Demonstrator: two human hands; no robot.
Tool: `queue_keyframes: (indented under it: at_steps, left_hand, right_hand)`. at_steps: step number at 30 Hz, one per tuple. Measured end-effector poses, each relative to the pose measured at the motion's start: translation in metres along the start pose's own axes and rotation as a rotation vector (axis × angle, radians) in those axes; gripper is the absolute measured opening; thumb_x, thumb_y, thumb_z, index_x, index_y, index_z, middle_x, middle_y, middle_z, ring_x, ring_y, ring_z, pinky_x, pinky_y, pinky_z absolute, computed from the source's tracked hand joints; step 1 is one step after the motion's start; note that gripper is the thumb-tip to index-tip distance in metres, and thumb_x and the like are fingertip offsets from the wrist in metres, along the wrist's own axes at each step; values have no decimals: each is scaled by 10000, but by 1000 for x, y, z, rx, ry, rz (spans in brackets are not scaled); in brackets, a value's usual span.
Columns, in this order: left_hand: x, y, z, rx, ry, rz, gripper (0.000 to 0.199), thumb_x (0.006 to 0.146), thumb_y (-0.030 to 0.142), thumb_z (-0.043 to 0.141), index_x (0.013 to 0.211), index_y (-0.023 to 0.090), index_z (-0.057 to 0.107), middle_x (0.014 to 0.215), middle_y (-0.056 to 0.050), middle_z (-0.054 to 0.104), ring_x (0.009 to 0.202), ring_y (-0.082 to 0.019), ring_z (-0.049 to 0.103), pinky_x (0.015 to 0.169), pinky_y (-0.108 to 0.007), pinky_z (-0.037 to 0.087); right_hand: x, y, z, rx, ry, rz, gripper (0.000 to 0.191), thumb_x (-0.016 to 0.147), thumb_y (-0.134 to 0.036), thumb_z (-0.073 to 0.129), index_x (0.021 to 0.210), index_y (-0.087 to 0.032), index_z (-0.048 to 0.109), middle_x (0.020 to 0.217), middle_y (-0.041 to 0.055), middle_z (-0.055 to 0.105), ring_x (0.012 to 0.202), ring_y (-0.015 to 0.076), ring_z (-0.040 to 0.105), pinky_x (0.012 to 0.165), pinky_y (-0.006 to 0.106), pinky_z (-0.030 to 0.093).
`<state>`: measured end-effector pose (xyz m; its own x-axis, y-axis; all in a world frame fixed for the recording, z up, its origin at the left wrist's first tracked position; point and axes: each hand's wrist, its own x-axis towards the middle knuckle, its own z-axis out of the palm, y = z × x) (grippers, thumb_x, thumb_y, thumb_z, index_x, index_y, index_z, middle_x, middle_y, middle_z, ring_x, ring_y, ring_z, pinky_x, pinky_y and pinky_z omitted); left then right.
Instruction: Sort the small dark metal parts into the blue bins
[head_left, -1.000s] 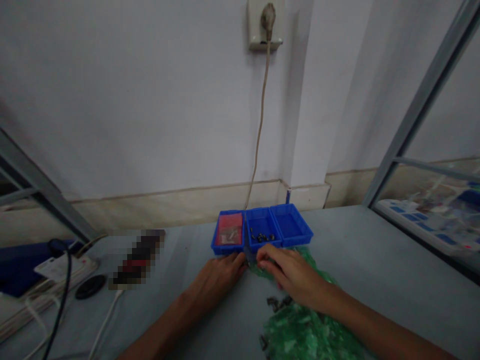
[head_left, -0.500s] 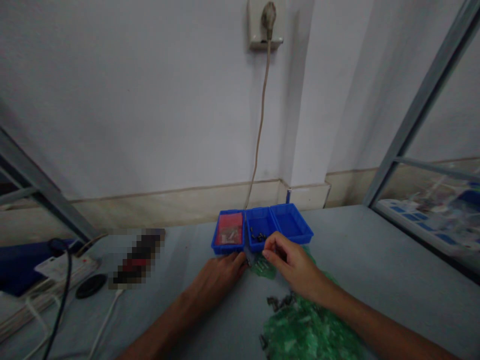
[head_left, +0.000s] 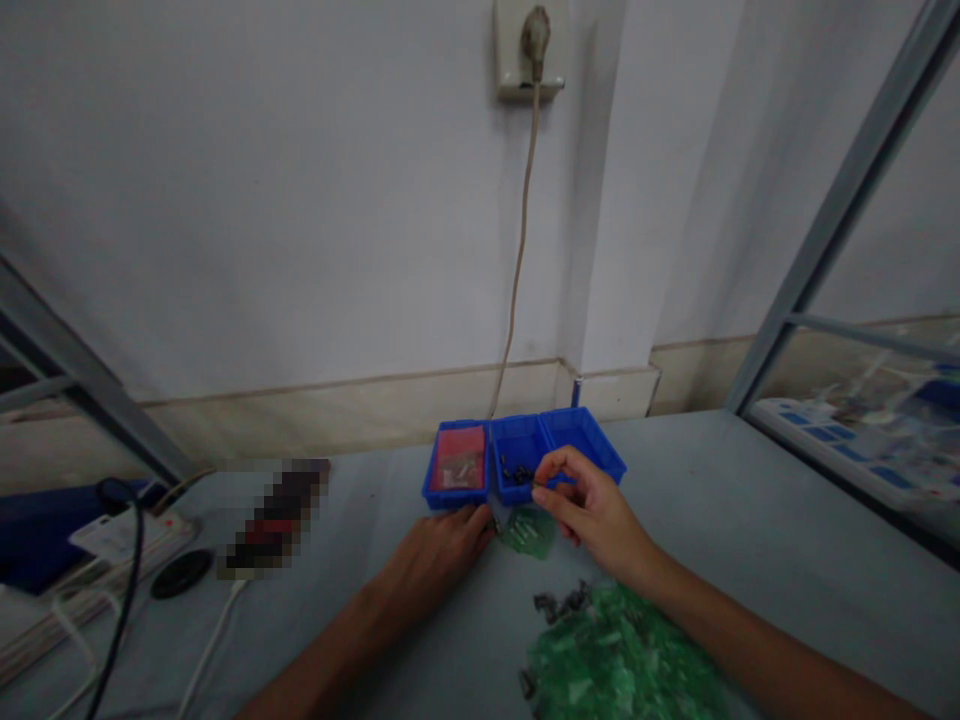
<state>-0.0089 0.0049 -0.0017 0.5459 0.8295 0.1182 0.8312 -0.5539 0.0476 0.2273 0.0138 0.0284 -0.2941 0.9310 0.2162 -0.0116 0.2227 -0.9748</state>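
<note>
My left hand [head_left: 446, 538] rests on the table just in front of the left blue tray, fingers closed; a tiny metal piece [head_left: 493, 525] shows at its fingertips. By the front edge of the middle blue tray [head_left: 517, 437], my right hand [head_left: 589, 505] is closed in a pinch, with what it holds too small to make out. Small dark metal parts [head_left: 517, 474] lie inside that tray. Between the hands is a small green plastic bag [head_left: 528, 532] with slim light pieces in or on it. A large heap of green plastic bags [head_left: 622, 660] lies below my right forearm.
The left blue tray [head_left: 429, 480] holds a pink sheet and a clear packet; another blue tray [head_left: 589, 445] stands at right. Loose metal parts [head_left: 562, 603] lie beside the green heap. A pixelated object [head_left: 274, 520], black disc [head_left: 182, 573] and cables occupy the left side.
My right hand has moved slightly right and its fingers have turned, staying pinched near the middle tray. My left hand has hardly moved.
</note>
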Motion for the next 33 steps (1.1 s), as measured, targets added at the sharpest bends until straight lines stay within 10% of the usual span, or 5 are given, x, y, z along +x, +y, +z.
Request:
queue_keyframes:
  at_steps: [33]
  left_hand:
    - [1, 0, -1, 25, -48, -24, 185, 1047, 312, 413, 1172, 252, 536, 1053, -28, 702, 880, -218, 703, 684, -311, 558]
  right_hand:
    - [5, 0, -2, 276, 128, 62, 216, 856, -339, 723, 965, -213, 586, 774, -38, 568, 419, 36, 408, 368, 183, 249]
